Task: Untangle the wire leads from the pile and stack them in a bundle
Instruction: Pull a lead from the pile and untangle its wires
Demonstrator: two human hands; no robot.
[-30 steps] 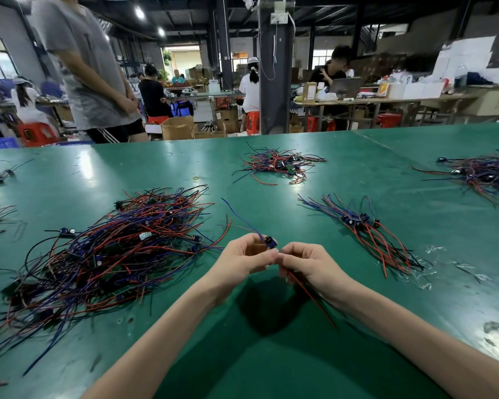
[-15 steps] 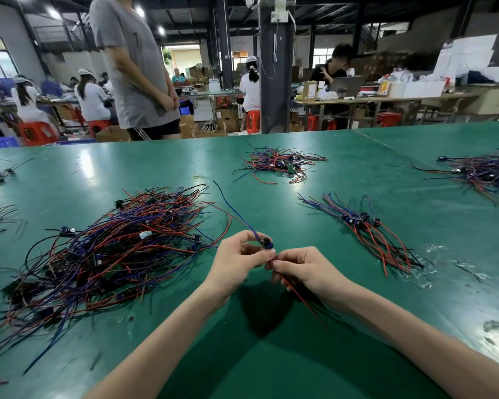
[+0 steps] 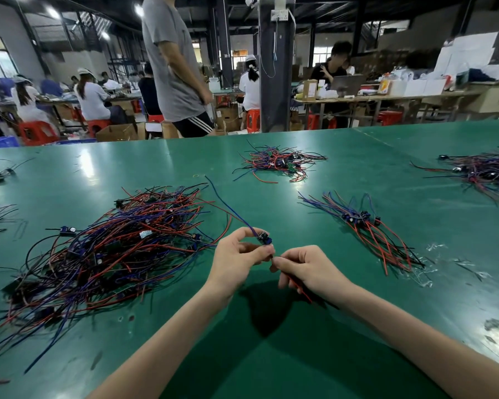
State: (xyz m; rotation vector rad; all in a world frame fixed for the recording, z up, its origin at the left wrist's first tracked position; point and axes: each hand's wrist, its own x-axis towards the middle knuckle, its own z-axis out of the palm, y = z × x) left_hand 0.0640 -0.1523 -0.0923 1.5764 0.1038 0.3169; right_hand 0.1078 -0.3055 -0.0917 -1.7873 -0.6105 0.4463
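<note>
A big tangled pile of red, blue and black wire leads (image 3: 107,249) lies on the green table (image 3: 271,355) to my left. A neat bundle of leads (image 3: 366,226) lies to my right. Between them my left hand (image 3: 236,260) pinches one wire lead (image 3: 264,239) at its small dark component, its blue wire rising up and to the left. My right hand (image 3: 308,269) pinches the red and black wires of the same lead, which trail down under the palm.
Another small wire heap (image 3: 277,164) lies further back at centre, and a larger one (image 3: 484,174) at the far right. Plastic scraps (image 3: 427,272) lie by the bundle. A person in a grey shirt (image 3: 173,64) stands behind the table's far edge.
The person behind the table has walked to the right. My hands have stayed in place with the lead, and its blue wire has swung up more steeply.
</note>
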